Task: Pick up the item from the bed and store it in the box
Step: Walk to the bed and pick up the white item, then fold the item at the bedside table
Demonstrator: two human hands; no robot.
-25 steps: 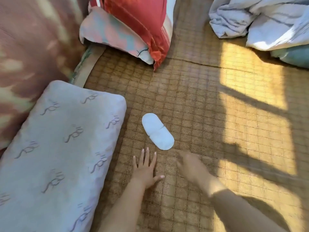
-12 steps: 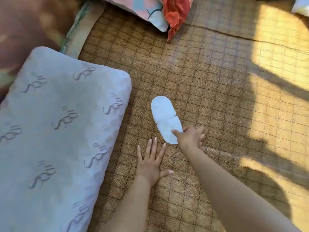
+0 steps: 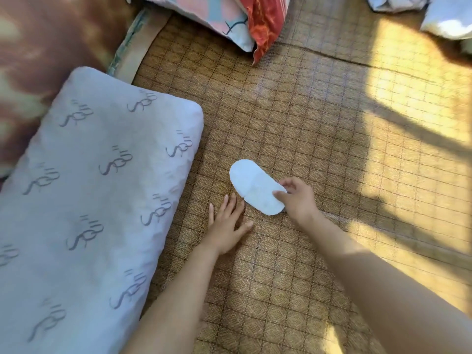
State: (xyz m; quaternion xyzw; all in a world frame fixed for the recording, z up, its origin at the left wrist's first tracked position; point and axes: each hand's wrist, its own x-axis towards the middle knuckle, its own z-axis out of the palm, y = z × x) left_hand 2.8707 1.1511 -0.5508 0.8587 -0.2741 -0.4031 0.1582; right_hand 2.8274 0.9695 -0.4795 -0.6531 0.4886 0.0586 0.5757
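Note:
A flat white oval pad [image 3: 251, 185] lies on the woven bed mat [image 3: 306, 123], near the middle of the view. My right hand [image 3: 297, 200] pinches its near right end between thumb and fingers. My left hand [image 3: 226, 224] rests flat on the mat just left of the pad, fingers spread, holding nothing. No box is in view.
A large grey patterned pillow [image 3: 89, 195] fills the left side. A red and pink pillow [image 3: 242, 19] lies at the top, and crumpled white bedding [image 3: 444, 14] at the top right. Sunlight patches cover the mat on the right.
My right hand reached forward from the mat and took hold of the pad's near end. The camera shifted closer and downward. My left hand stayed flat on the mat.

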